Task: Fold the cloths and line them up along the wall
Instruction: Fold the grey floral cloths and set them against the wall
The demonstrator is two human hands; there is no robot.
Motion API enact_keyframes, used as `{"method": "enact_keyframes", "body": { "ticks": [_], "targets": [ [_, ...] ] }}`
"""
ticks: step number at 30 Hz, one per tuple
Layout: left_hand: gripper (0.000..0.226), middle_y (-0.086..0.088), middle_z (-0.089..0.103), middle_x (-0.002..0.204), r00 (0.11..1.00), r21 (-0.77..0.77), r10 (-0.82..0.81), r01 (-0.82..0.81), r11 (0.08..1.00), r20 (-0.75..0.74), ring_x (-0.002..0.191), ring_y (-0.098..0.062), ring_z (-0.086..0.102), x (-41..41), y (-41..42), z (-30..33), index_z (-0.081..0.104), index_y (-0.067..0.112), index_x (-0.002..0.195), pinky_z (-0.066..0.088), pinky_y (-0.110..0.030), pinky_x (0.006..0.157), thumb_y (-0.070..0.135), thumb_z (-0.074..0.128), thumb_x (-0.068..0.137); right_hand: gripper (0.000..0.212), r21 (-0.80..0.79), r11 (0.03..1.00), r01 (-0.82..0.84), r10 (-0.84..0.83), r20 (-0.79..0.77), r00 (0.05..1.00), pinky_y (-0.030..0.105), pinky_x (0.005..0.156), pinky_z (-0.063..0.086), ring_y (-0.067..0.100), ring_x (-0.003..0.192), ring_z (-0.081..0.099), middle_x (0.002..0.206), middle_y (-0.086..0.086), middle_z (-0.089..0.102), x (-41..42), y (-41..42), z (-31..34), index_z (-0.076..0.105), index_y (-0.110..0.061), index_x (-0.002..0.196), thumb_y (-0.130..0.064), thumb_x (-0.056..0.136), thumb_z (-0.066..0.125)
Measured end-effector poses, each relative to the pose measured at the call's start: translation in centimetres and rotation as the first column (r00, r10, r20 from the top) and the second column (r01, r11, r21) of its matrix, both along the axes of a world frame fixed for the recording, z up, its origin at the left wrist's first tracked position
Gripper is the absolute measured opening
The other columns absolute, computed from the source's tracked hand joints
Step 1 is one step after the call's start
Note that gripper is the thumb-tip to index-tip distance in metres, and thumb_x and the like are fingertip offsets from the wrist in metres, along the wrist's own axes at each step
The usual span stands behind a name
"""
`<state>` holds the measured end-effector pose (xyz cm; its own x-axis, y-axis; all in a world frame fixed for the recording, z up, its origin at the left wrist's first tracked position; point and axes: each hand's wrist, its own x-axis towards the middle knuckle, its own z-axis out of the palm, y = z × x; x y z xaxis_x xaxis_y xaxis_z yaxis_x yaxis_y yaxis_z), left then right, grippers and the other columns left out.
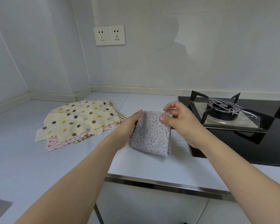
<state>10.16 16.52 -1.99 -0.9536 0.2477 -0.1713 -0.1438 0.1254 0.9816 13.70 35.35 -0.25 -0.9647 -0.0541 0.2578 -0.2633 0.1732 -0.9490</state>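
Observation:
A folded grey cloth with small dots (151, 135) is held just above the white counter (39, 159) between my two hands. My right hand (179, 122) pinches its top right corner between thumb and fingers. My left hand (129, 125) grips its left edge, with the fingers hidden behind the fabric. To the left lies a loose pile of unfolded cloths: a cream one with coloured polka dots (78, 118) on top, a pink floral one (55, 143) and a checked one (120, 115) showing underneath.
A black gas hob (233, 139) with a burner and pan support (223, 110) sits right of the grey cloth. The back wall (168, 62) carries two sockets (109, 35). The counter's metal front edge (160, 185) runs below my arms.

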Motion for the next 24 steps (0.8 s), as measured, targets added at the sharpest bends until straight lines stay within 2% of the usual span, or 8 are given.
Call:
{"method": "enact_keyframes", "body": {
  "ticks": [3, 5, 7, 10, 12, 15, 19, 24],
  "targets": [
    [0.063, 0.001, 0.068, 0.119, 1.0, 0.166, -0.022, 0.024, 0.986, -0.014, 0.113, -0.02, 0.063, -3.6, 1.5, -0.6, 0.066, 0.021, 0.118, 0.044, -0.047, 0.102, 0.067, 0.062, 0.075, 0.028, -0.099, 0.995, 0.019, -0.017, 0.024, 1.0, 0.029, 0.072, 0.052, 0.015, 0.081, 0.062, 0.092, 0.005, 0.063, -3.4, 0.8, 1.8, 0.054, -0.022, 0.104, -0.003, 0.088, 0.065],
    [0.047, -0.005, 0.07, 0.111, 0.987, 0.189, 0.133, -0.114, 0.975, -0.092, 0.105, -0.025, 0.066, -6.1, 3.0, -0.1, 0.062, 0.011, 0.098, 0.048, -0.049, 0.097, 0.055, 0.062, 0.081, 0.035, -0.265, 0.956, 0.122, -0.087, 0.14, 0.986, 0.031, 0.075, 0.054, 0.017, 0.084, 0.064, 0.096, 0.004, 0.062, -6.3, 1.7, 2.8, 0.051, -0.021, 0.115, -0.001, 0.088, 0.063],
    [0.031, -0.009, 0.06, 0.091, 0.951, 0.185, 0.229, -0.192, 0.964, -0.207, 0.086, -0.022, 0.062, -7.8, 4.9, 1.7, 0.046, 0.015, 0.085, 0.05, -0.037, 0.08, 0.044, 0.054, 0.093, 0.04, -0.403, 0.889, 0.215, -0.072, 0.342, 0.937, 0.038, 0.084, 0.055, 0.02, 0.092, 0.066, 0.105, 0.007, 0.066, -8.7, 2.8, 4.1, 0.049, -0.015, 0.126, -0.01, 0.089, 0.064],
    [0.03, 0.0, 0.046, 0.075, 0.915, 0.131, 0.271, -0.242, 0.961, -0.299, 0.068, -0.012, 0.049, -8.5, 7.5, 6.5, 0.037, 0.013, 0.08, 0.041, -0.028, 0.062, 0.035, 0.047, 0.1, 0.031, -0.283, 0.916, 0.285, -0.081, 0.565, 0.821, 0.038, 0.083, 0.055, 0.023, 0.098, 0.067, 0.108, 0.006, 0.07, -10.0, 3.7, 6.8, 0.063, -0.012, 0.115, -0.034, 0.098, 0.049],
    [0.029, -0.001, 0.048, 0.075, 0.93, 0.1, 0.232, -0.212, 0.972, -0.286, 0.067, -0.011, 0.05, -8.5, 9.1, 9.8, 0.039, 0.009, 0.085, 0.043, -0.028, 0.061, 0.033, 0.045, 0.101, 0.04, -0.116, 0.914, 0.388, -0.239, 0.619, 0.748, 0.039, 0.092, 0.051, 0.025, 0.108, 0.062, 0.12, 0.006, 0.065, -10.0, 3.9, 9.0, 0.059, -0.01, 0.12, -0.038, 0.101, 0.039],
    [0.03, -0.004, 0.049, 0.078, 0.952, 0.083, 0.194, -0.18, 0.98, -0.235, 0.07, -0.015, 0.051, -7.5, 11.4, 14.2, 0.041, 0.005, 0.089, 0.044, -0.033, 0.064, 0.032, 0.045, 0.1, 0.048, 0.077, 0.842, 0.534, -0.487, 0.532, 0.692, 0.04, 0.096, 0.045, 0.028, 0.115, 0.054, 0.128, 0.009, 0.055, -9.0, 4.7, 12.7, 0.047, -0.005, 0.134, -0.038, 0.103, 0.031],
    [0.023, -0.003, 0.045, 0.077, 0.976, 0.061, 0.164, -0.157, 0.986, -0.144, 0.069, -0.015, 0.045, -5.0, 14.9, 19.3, 0.042, 0.011, 0.087, 0.038, -0.033, 0.063, 0.029, 0.043, 0.101, 0.024, 0.095, 0.765, 0.637, -0.625, 0.35, 0.698, 0.029, 0.062, 0.038, 0.013, 0.073, 0.049, 0.089, 0.004, 0.053, -6.0, 7.9, 17.3, 0.042, -0.01, 0.117, -0.027, 0.102, 0.037],
    [0.021, -0.004, 0.047, 0.08, 0.991, 0.016, 0.09, -0.089, 0.996, -0.096, 0.072, -0.015, 0.046, -3.6, 21.6, 22.6, 0.047, 0.007, 0.091, 0.039, -0.033, 0.068, 0.026, 0.045, 0.098, 0.021, 0.068, 0.728, 0.682, -0.675, 0.246, 0.696, 0.042, 0.088, 0.047, 0.017, 0.09, 0.055, 0.095, -0.004, 0.055, -2.7, 14.8, 20.8, 0.041, -0.016, 0.12, -0.023, 0.101, 0.042]
  ]
}}
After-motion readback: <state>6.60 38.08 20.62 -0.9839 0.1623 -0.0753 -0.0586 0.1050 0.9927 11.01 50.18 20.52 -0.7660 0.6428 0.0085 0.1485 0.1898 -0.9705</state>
